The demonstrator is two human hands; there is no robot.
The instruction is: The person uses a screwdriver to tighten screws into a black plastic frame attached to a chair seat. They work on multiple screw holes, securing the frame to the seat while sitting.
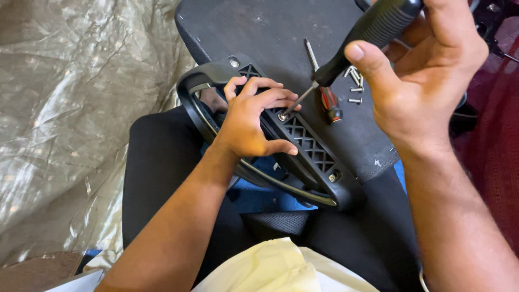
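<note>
fingers curled on armrest, steadying screw

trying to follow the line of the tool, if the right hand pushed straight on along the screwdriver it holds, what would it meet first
The right hand aims the screwdriver down-left; its tip already sits on a screw in the black armrest bracket, beside the left hand's fingers. So the screw comes first, though depth is hard to judge.
</note>
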